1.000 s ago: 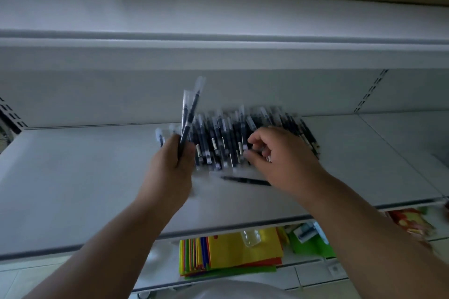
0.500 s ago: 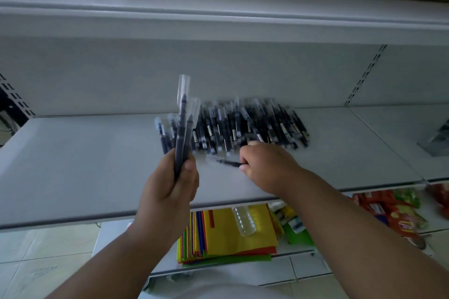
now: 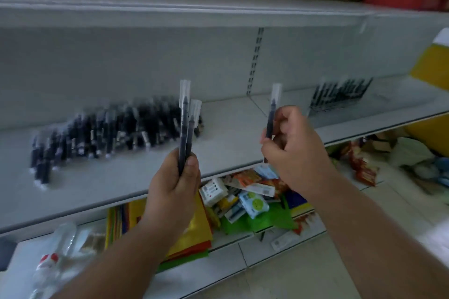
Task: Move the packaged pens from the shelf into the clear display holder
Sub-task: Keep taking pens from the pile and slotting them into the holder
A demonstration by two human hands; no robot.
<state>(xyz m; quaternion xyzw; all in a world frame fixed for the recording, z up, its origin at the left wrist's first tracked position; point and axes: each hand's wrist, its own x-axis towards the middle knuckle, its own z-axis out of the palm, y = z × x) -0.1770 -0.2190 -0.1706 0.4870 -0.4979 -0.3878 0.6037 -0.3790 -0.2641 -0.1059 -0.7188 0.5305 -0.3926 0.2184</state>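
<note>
A blurred heap of dark packaged pens (image 3: 114, 131) lies on the grey shelf (image 3: 230, 143) at the left. My left hand (image 3: 173, 187) grips two packaged pens (image 3: 185, 124) upright in front of the heap's right end. My right hand (image 3: 295, 150) pinches one packaged pen (image 3: 271, 116), also upright, above the shelf's front edge. Further right on the shelf stands the clear display holder (image 3: 340, 96) with several dark pens standing in it.
The lower shelf (image 3: 226, 250) carries coloured paper sheets (image 3: 192, 233), small packets (image 3: 245, 199) and a plastic bottle (image 3: 53, 252) at the left. A yellow object (image 3: 431, 65) sits at the far right. An upper shelf (image 3: 194, 9) overhangs the pens.
My view has swung right, bringing the display holder into sight. My right hand has lifted one pen off the shelf and holds it upright. My left hand still holds its pens.
</note>
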